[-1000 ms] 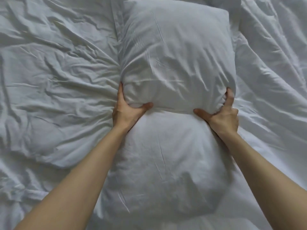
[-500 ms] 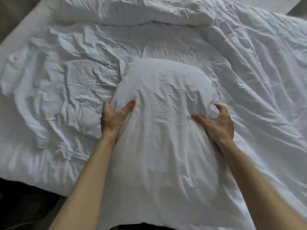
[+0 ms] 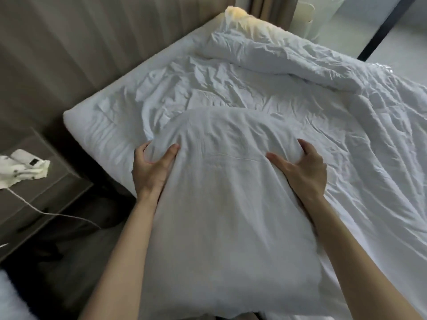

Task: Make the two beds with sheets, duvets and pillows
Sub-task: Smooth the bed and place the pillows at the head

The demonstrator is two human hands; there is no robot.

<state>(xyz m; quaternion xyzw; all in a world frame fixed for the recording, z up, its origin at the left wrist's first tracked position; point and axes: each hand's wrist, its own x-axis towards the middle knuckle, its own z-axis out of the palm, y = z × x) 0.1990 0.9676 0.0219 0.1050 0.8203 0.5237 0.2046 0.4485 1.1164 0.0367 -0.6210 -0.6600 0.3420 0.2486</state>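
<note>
I hold a white pillow in front of me above the bed. My left hand grips its left side, fingers behind and thumb on the front. My right hand grips the right side the same way. Beneath it the bed is covered by a creased white sheet. A rumpled white duvet lies bunched along the far side and runs down the right of the bed. A yellow-lit bulge shows at the bed's far corner.
A grey bedside table stands at the left, carrying a white cloth, a small device and a white cable. A padded wall panel borders the bed's left side. Dark floor lies between table and bed.
The pillow has come up off the bed toward me, still gripped by both hands. My view pulled back, so the bed's corner, wall and bedside table now show.
</note>
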